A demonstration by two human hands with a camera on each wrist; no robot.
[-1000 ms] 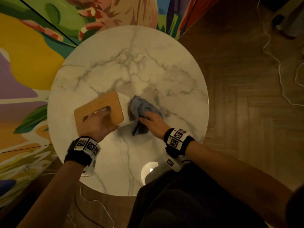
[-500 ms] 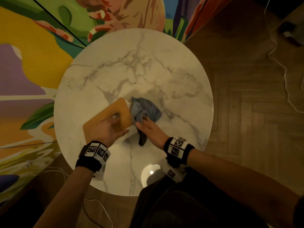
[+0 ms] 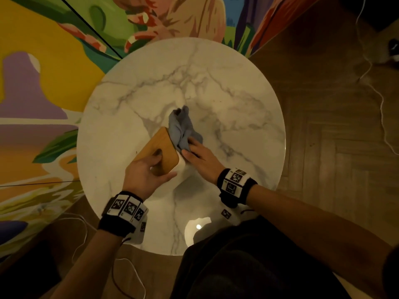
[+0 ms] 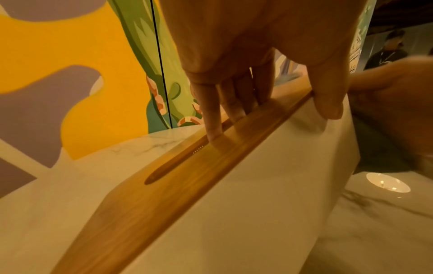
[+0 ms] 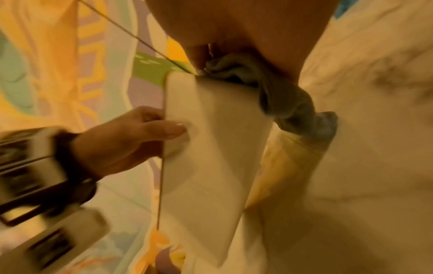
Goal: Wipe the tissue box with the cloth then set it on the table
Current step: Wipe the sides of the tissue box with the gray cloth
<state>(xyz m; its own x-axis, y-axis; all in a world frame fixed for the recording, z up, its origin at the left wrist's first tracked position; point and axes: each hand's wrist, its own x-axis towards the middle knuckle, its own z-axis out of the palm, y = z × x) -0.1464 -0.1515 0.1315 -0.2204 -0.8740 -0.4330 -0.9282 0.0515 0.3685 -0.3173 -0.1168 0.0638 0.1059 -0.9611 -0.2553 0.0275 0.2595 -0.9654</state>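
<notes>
The tissue box (image 3: 157,151) has a wooden lid with a slot and white sides, and it sits askew near the middle of the round marble table (image 3: 226,87). My left hand (image 3: 151,169) grips it from the near end, fingers (image 4: 225,103) hooked into the lid slot and thumb on the white side (image 4: 246,194). My right hand (image 3: 194,154) holds a bunched blue-grey cloth (image 3: 182,128) against the box's right side near the far corner. In the right wrist view the cloth (image 5: 288,103) hangs beside the white side (image 5: 211,148). Whether the box rests on the table I cannot tell.
A painted wall (image 3: 43,83) runs along the table's left and far edge. Herringbone wood floor with a white cable (image 3: 382,108) lies to the right. A lamp's reflection (image 3: 197,226) shows on the near tabletop. A person (image 4: 389,50) stands far off.
The box has turned so its far end points away and to the right. My right hand has slid the cloth along the box's side toward the far corner.
</notes>
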